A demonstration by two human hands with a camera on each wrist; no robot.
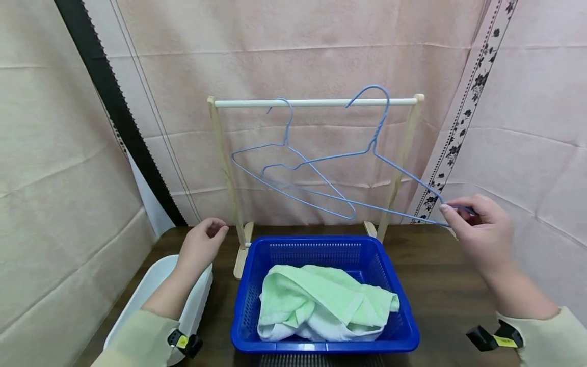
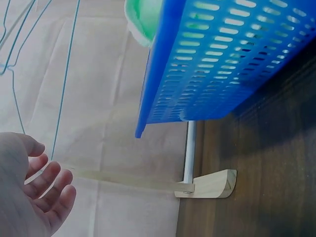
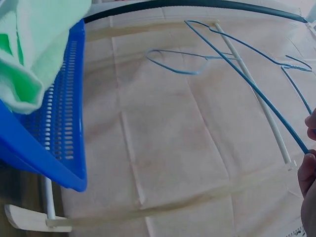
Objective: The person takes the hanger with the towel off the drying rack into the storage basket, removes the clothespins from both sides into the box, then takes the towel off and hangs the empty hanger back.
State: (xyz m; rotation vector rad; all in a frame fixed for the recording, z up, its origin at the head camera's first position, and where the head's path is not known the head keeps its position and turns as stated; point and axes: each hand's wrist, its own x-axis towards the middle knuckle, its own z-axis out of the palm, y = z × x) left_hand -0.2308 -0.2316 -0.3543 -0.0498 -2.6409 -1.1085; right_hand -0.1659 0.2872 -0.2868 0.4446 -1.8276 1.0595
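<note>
A blue wire hanger (image 1: 376,133) is pinched at its right end by my right hand (image 1: 481,229). It stands out in front of the drying rack (image 1: 321,103), its hook up near the bar. Another blue wire hanger (image 1: 257,172) hangs from the bar by its hook, behind the held one. My left hand (image 1: 202,247) is in the air left of the rack, fingers loosely bent and holding nothing; the left wrist view shows its fingers (image 2: 58,195) apart from each other. A light green and white towel (image 1: 321,300) lies crumpled in the blue basket (image 1: 243,306).
The basket stands on a dark wooden table (image 1: 449,290), in front of the rack. A white bin (image 1: 142,295) sits at the left under my left forearm. Pale cloth (image 1: 321,30) hangs behind and at both sides. A wooden foot (image 2: 217,183) supports the rack beside the basket.
</note>
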